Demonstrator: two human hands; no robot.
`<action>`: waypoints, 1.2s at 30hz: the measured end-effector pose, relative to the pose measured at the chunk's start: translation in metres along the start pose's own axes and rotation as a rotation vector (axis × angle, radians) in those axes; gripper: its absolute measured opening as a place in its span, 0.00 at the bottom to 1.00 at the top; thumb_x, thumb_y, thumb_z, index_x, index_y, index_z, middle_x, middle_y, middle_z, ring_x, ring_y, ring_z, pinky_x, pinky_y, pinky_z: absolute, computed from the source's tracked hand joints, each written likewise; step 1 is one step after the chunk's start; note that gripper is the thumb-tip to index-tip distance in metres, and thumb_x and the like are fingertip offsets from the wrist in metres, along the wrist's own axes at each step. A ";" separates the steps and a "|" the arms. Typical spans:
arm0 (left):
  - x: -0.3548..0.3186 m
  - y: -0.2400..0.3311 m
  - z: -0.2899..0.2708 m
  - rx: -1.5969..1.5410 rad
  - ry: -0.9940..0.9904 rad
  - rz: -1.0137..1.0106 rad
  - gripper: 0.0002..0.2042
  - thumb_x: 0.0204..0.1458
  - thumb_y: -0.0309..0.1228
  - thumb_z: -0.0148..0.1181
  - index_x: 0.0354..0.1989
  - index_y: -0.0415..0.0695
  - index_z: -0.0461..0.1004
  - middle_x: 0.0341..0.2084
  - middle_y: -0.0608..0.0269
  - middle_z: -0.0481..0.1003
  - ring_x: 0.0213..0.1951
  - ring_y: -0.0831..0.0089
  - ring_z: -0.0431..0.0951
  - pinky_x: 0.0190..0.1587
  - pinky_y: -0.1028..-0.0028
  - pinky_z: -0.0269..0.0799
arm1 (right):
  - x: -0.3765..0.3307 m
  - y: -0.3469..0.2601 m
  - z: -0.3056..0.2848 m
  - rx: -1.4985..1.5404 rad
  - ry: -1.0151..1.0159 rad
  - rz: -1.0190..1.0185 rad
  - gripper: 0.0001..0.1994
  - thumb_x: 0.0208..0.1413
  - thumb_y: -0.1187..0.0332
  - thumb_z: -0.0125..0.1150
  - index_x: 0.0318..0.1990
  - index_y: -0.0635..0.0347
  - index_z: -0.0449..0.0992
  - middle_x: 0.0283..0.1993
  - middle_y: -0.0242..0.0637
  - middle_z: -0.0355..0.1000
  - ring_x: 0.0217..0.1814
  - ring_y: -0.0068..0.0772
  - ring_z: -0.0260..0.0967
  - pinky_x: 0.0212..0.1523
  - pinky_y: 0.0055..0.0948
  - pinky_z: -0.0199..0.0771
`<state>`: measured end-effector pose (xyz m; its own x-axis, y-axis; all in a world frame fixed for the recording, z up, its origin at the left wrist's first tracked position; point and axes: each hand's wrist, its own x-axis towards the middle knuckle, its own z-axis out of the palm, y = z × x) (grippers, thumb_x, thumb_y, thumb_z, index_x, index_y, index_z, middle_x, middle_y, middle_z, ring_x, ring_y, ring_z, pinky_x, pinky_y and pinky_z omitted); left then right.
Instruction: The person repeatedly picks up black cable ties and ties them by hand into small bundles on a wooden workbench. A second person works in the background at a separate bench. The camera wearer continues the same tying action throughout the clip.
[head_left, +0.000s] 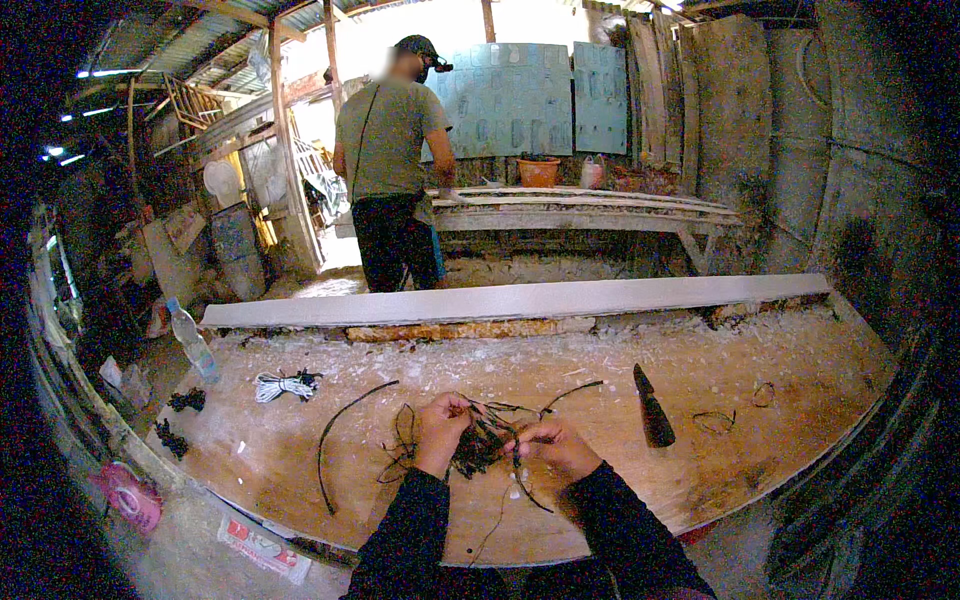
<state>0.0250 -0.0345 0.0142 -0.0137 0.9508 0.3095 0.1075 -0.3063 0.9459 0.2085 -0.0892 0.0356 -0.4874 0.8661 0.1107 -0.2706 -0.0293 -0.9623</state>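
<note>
Near the front middle of the wooden table (280,490), a tangled bundle of dark cord (480,445) lies between my hands. My left hand (441,432) pinches strands at the bundle's upper left. On the other side, my right hand (560,448) has thumb and fingers closed on a dark strand. Loose loops of thin dark cord (400,445) spread beside my left wrist. A curved black length of cord (325,440) lies farther left, and another dark strand end (575,390) reaches out beyond my right hand.
A dark tapered tool (653,410) lies to the right, near thin wire loops (714,421). Leftward are a white cord bundle (285,386), small black bundles (172,438) and a plastic bottle (190,335). A pale raised ledge (520,300) borders the far side. Another person (390,150) stands at a far bench (580,215).
</note>
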 end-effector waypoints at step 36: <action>-0.002 0.005 0.003 -0.171 -0.743 0.090 0.10 0.39 0.30 0.62 0.20 0.43 0.65 0.20 0.72 0.61 0.26 0.83 0.62 0.28 0.82 0.58 | 0.019 0.002 -0.014 -0.151 0.656 -0.274 0.08 0.50 0.66 0.51 0.36 0.55 0.71 0.28 0.24 0.66 0.28 0.16 0.58 0.31 0.16 0.58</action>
<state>0.0284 -0.0381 0.0182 0.6658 0.6849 0.2959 -0.0795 -0.3292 0.9409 0.2108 -0.0659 0.0321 0.1924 0.9549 0.2263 -0.1711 0.2597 -0.9504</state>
